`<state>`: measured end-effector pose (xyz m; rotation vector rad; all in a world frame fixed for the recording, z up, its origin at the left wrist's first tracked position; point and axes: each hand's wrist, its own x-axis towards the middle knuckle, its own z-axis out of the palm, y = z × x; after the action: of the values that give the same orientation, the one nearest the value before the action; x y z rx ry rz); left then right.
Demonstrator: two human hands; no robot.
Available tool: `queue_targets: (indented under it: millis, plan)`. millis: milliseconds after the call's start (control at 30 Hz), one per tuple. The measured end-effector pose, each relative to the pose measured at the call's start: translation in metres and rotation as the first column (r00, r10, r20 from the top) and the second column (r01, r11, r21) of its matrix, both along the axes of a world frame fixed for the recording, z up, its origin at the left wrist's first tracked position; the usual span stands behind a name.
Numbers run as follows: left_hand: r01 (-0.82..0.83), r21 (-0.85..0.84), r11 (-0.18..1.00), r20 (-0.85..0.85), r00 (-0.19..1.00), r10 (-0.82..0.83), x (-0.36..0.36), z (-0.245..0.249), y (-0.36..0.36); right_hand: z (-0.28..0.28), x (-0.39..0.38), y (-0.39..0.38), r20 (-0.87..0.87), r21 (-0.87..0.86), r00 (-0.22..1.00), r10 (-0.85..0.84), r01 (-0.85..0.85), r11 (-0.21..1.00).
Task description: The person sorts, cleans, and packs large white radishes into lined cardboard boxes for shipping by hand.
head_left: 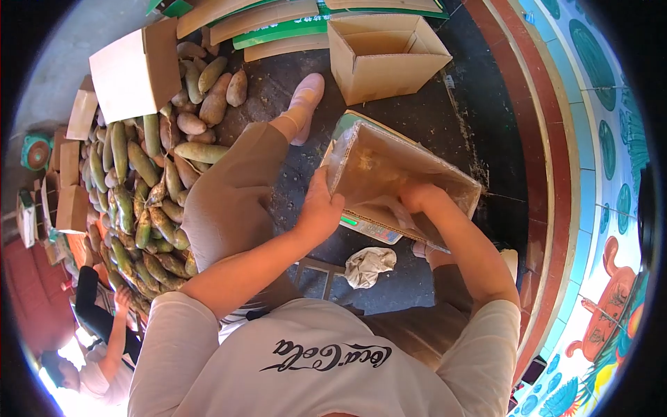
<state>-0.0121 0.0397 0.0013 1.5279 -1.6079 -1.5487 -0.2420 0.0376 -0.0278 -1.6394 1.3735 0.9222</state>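
1. Far left there's a big pile of long green vegetables [142, 167] on the floor, with a pale-sided carton [128, 76] at its upper edge. Firm, chunky stuff by the look of it.
2. Left hand [321, 212]: its grip is up against the left wall of the box, fingers along the outside and thumb near the rim. Can't make out whether it's actually pinching the cardboard or just bracing it.
3. Near the person's feet, a crumpled wad [370, 267]. Paper or cloth, hard to say.
4. Under the box is a scale [379, 233], its lit green display peeking out at the near side.
5. Behind that, another carton [379, 73] stands with its top open.
6. The main thing, an open cardboard box [417, 161], sits over the scale between the person's legs, mouth up. I'd guess it's light: fairly stiff at the corners, bendy mid-wall, not slippery, more likely to crease than break. Best hold is two opposite walls near the corners, or under the base if it's loaded.
7. Right hand [419, 198] is reaching inside, near the bottom. Its fingertips are hidden, so no idea if that grip has anything.
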Motion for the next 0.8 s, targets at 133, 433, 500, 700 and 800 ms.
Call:
queue_targets:
  millis: [133,433,500,700,800]
  plan:
    - [-0.01,-0.013,1.0,0.027,1.0,0.01,-0.001,-0.005,0.002,-0.065,-0.028,0.038,-0.013,0.12,0.997,0.082,-0.08,0.99]
    - [-0.066,-0.041,0.997,0.051,0.996,0.068,-0.01,-0.012,0.004,-0.01,-0.029,0.011,0.243,-0.116,0.96,-0.14,0.172,0.978]
    - [-0.093,-0.025,0.995,0.047,0.994,0.094,-0.013,-0.013,0.002,0.042,-0.012,0.005,0.368,-0.221,0.896,-0.248,0.344,0.913]
    - [-0.086,-0.002,0.996,0.067,0.994,0.086,-0.014,-0.003,0.001,0.088,0.038,0.055,0.682,-0.422,0.718,-0.142,0.544,0.725]
    - [-0.111,0.012,0.994,0.032,0.993,0.111,-0.009,0.013,0.007,0.077,0.049,0.071,0.464,-0.441,0.848,-0.255,0.471,0.764]
